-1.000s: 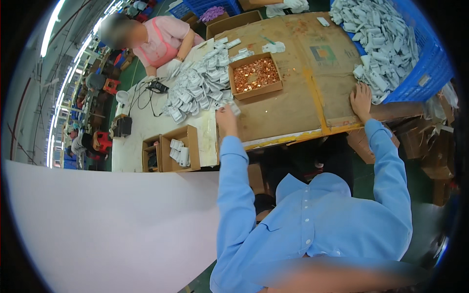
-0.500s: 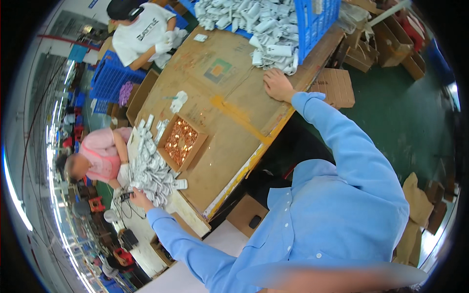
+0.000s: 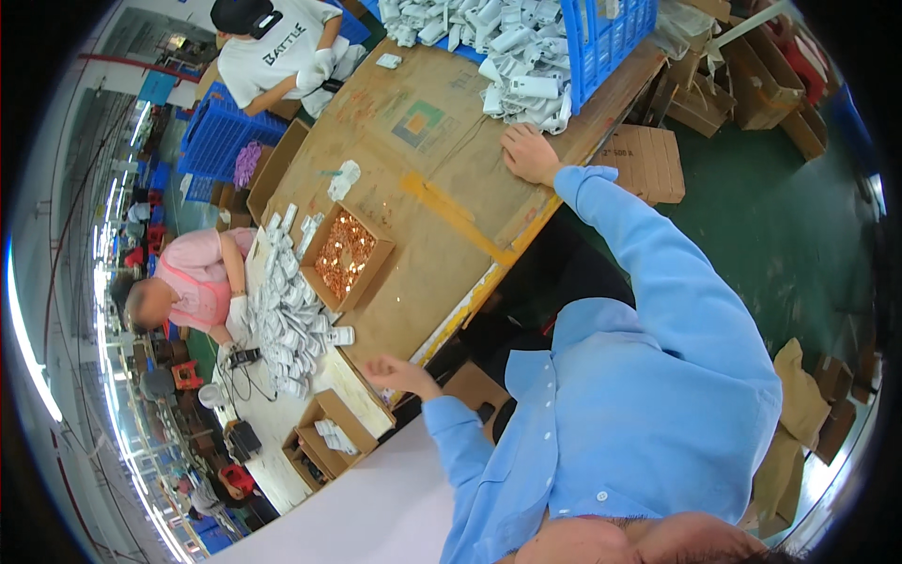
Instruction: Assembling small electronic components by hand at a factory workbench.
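Note:
My right hand (image 3: 529, 153) lies on the brown board-topped table (image 3: 451, 179), fingers resting on the surface, just short of a heap of white plastic parts (image 3: 534, 87). Above the table's near edge is my left hand (image 3: 398, 375), a little blurred, its fingers loosely bent and apart with no object visible in them. Beyond it spreads a second pile of white plastic parts (image 3: 287, 320), beside an open cardboard box (image 3: 368, 282) of small copper-coloured pieces. A small black device (image 3: 246, 356) with a cable sits past that pile, next to a co-worker's gloved hand.
Two co-workers in white gloves are at the far side, one in a white shirt (image 3: 282, 56), one in pink (image 3: 195, 273). A blue crate (image 3: 611, 56) stands at the table's far right. A divided cardboard box (image 3: 329, 442) holds a few white parts at the near left.
My left hand has left the black device and drawn back right to the table's near edge. The device stays by the co-worker's glove. My right hand stays on the table.

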A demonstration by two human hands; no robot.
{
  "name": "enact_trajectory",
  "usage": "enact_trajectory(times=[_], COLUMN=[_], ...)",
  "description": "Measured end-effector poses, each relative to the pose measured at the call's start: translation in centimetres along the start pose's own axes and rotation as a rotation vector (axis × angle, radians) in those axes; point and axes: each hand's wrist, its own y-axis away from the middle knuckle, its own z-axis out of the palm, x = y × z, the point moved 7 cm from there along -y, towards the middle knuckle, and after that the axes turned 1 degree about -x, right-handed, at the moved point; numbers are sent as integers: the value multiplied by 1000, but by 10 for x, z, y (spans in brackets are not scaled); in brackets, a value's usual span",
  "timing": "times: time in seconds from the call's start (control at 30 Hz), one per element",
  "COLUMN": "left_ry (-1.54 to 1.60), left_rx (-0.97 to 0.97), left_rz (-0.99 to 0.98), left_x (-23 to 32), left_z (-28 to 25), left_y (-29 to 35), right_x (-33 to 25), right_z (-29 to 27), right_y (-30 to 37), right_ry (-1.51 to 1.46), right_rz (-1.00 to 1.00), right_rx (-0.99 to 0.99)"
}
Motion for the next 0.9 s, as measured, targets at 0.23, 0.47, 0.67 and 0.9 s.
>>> enact_trajectory(times=[0.23, 0.47, 0.67, 0.9], left_ry=[-98, -104, 0, 5], left_rx=[-11, -49, -111, -134], left_rz=[-66, -156, -93, -37], left_x=[-9, -12, 1, 1], left_z=[-57, -70, -47, -47], left_y=[113, 167, 191, 194], right_x=[-3, 58, 77, 88], right_z=[-26, -66, -58, -79], right_y=[6, 66, 60, 53], right_ry=[154, -80, -374, -204], right_rz=[31, 765, 800, 876], right_rx=[208, 712, 565, 413])
